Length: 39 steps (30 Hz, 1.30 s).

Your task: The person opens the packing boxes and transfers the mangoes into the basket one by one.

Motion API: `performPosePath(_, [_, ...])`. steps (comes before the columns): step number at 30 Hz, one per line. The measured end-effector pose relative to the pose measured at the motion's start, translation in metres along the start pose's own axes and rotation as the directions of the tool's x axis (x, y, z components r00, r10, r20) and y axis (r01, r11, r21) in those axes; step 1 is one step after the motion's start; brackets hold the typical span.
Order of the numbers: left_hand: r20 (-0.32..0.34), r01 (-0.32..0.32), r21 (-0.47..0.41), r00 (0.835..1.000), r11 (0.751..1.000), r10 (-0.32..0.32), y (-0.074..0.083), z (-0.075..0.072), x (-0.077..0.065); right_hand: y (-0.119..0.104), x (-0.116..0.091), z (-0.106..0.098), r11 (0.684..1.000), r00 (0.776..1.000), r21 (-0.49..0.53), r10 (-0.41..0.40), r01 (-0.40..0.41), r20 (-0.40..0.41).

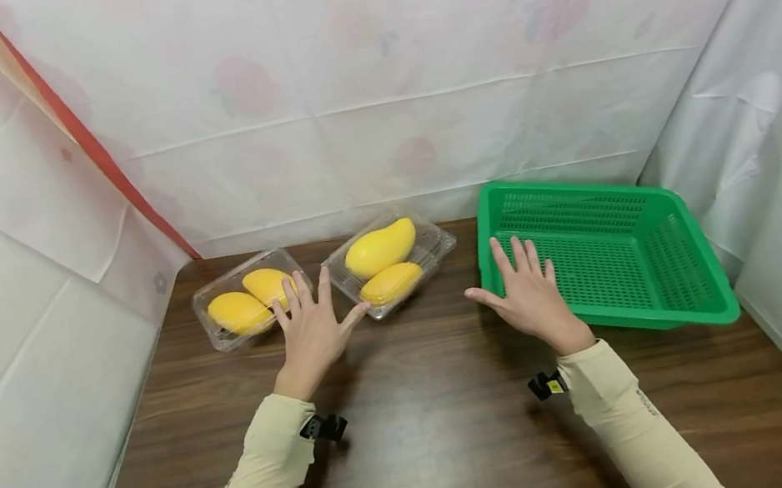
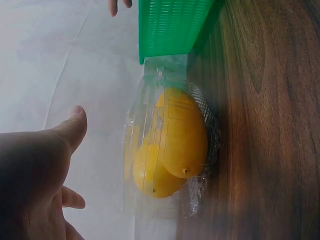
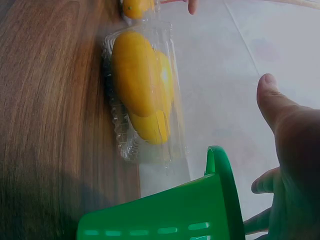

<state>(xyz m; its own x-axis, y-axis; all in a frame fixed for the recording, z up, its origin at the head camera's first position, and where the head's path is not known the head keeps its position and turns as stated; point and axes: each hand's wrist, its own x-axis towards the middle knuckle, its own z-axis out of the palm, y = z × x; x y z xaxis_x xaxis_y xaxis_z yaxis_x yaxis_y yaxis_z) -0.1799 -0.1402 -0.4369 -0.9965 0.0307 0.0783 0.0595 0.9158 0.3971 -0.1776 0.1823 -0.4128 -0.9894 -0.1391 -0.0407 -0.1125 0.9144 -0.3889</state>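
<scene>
Two clear plastic boxes hold yellow mangoes. In the head view the left box (image 1: 270, 260) has two mangoes (image 1: 240, 313), and the middle box (image 1: 439, 247) has two more mangoes (image 1: 380, 250). My left hand (image 1: 310, 340) is held with fingers spread between the boxes, its fingertips overlapping the left box's edge and its thumb over the middle box's near corner. My right hand (image 1: 535, 303) spreads its fingers over the left rim of a green basket (image 1: 675, 252). Neither hand grips anything. The left wrist view shows the middle box's mangoes (image 2: 185, 135) beyond the thumb.
The boxes and basket stand along the back of a brown wooden table (image 1: 418, 425). A pale patterned sheet (image 1: 356, 114) hangs right behind them, with more sheeting at both sides. A red strip (image 1: 87, 142) runs down the back left corner.
</scene>
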Motion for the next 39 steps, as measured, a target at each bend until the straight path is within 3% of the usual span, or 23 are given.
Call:
performPosePath(8, [-0.005,0.009,0.008,1.000,1.000,-0.009,0.001,0.002,0.003,0.000,0.003,-0.002,1.000,1.000,-0.009,-0.016,0.016,-0.002])
performPosePath(15, [-0.016,0.022,-0.043,1.000,0.999,-0.022,0.002,0.002,0.003,-0.005,0.009,-0.011,0.997,0.997,-0.024,-0.076,0.076,0.003])
performPosePath(24, [0.023,0.065,-0.108,0.998,0.992,-0.063,0.001,0.004,0.006,-0.012,0.022,-0.020,0.994,0.993,-0.031,-0.098,0.100,0.071])
performPosePath(39, [0.063,0.113,-0.186,0.993,0.976,-0.103,0.000,0.004,0.009,-0.019,0.041,-0.023,0.993,0.986,0.015,-0.121,0.120,0.114])
